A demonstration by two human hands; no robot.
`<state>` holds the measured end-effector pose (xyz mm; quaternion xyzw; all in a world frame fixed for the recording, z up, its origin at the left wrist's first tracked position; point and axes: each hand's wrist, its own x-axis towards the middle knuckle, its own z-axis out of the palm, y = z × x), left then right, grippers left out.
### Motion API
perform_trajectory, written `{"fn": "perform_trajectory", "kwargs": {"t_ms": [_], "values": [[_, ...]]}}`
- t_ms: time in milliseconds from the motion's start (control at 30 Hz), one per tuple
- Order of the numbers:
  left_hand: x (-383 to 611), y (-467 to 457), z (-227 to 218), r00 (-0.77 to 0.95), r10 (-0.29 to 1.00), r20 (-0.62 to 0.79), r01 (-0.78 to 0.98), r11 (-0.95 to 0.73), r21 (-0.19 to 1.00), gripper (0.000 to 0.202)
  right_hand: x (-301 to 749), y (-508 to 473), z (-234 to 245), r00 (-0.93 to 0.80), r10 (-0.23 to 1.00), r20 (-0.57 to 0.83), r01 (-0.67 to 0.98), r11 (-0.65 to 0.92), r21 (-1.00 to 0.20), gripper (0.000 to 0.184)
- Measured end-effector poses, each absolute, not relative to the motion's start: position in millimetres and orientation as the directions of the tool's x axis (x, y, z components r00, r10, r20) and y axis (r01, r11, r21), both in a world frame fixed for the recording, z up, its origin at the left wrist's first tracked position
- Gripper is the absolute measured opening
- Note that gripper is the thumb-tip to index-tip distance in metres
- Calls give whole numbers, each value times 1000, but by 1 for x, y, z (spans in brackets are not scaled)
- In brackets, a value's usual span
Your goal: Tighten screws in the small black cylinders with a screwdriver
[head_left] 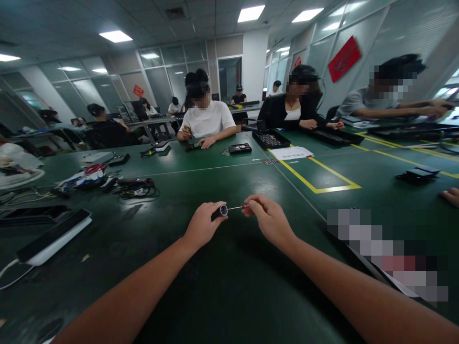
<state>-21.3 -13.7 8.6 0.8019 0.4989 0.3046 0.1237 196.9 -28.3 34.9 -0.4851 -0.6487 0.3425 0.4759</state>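
Note:
Pinched in my left hand [204, 220] is a small black cylinder [223, 210], its round silver-and-dark end face turned toward me. My right hand [267, 215] is closed on a thin metal rod [235, 208] with a red part at the fingers. The rod spans the gap between the hands, its left tip at the cylinder's side. Whether the tip goes into the cylinder or only touches it, I cannot tell. Both hands are above the green table [229, 277]; the right fingers hide the rod's other end.
Cables [138, 188] lie bunched at left, behind a black-and-white device [55, 236]. Ahead are a black parts tray [271, 139], a small black case [240, 148] and a paper sheet [292, 153]. Co-workers sit across the table; another person's hand [451, 196] shows at the right edge.

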Motion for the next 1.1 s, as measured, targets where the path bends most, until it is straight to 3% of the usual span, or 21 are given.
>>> {"fn": "perform_trajectory", "kwargs": {"t_ms": [100, 267, 433, 600, 733, 933, 1100], "values": [[-22, -14, 7, 335, 867, 370, 719, -489, 494, 35, 197, -30, 40, -74, 954, 290, 458, 291, -840, 41], [-24, -13, 6, 343, 862, 372, 723, -496, 482, 35, 195, -32, 39, -81, 934, 349, 447, 347, -825, 26], [-24, -12, 6, 340, 865, 369, 736, -490, 468, 35, 194, -34, 40, -142, 937, 320, 432, 349, -831, 22], [-24, -12, 6, 339, 861, 379, 740, -493, 458, 36, 194, -32, 39, -159, 928, 336, 509, 369, -778, 29], [-26, -14, 11, 338, 837, 431, 734, -521, 437, 34, 193, -31, 36, -116, 947, 298, 365, 320, -874, 20], [-31, -13, 16, 374, 829, 416, 790, -520, 325, 30, 195, -21, 29, -35, 988, 152, -61, 150, -987, 26], [-31, -11, 11, 360, 850, 383, 780, -500, 376, 33, 199, -15, 26, 93, 973, 212, 11, 212, -977, 28]]}}
